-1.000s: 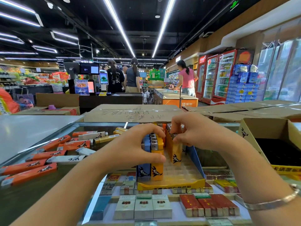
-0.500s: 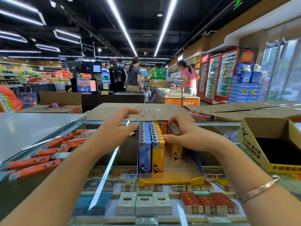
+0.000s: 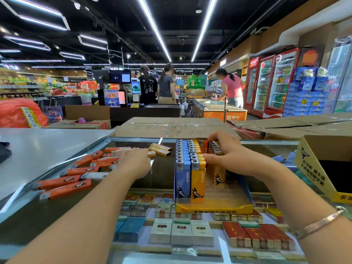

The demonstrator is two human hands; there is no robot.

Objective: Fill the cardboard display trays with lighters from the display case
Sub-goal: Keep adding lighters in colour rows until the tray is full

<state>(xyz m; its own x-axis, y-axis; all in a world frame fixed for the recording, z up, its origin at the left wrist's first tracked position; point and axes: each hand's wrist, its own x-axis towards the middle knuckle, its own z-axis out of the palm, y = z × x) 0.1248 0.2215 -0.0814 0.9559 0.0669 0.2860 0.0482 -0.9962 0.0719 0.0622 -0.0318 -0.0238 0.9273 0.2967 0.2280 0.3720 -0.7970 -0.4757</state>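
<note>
A yellow cardboard display tray (image 3: 213, 209) stands on the glass display case (image 3: 162, 174). In it stand a row of blue lighters (image 3: 182, 174) and a row of yellow lighters (image 3: 197, 178). My right hand (image 3: 231, 158) grips a third row of yellow lighters (image 3: 219, 176) upright at the tray's right side, thumb in front and fingers over the tops. My left hand (image 3: 134, 161) lies flat on the glass to the left, fingertips at a loose yellow lighter (image 3: 152, 153). Loose orange lighters (image 3: 64, 187) lie further left, and more loose yellow ones (image 3: 161, 148) lie just beyond the fingertips.
An open cardboard lighter box (image 3: 312, 168) sits at the right edge. Cigarette packs (image 3: 181, 232) lie under the glass. Flat cardboard boxes (image 3: 171, 128) lie behind the case and a white counter (image 3: 38, 147) runs along the left. People stand at the far checkout.
My left hand has let go of the blue and yellow rows and moved left onto the loose lighters. My right hand stays on its row in the tray.
</note>
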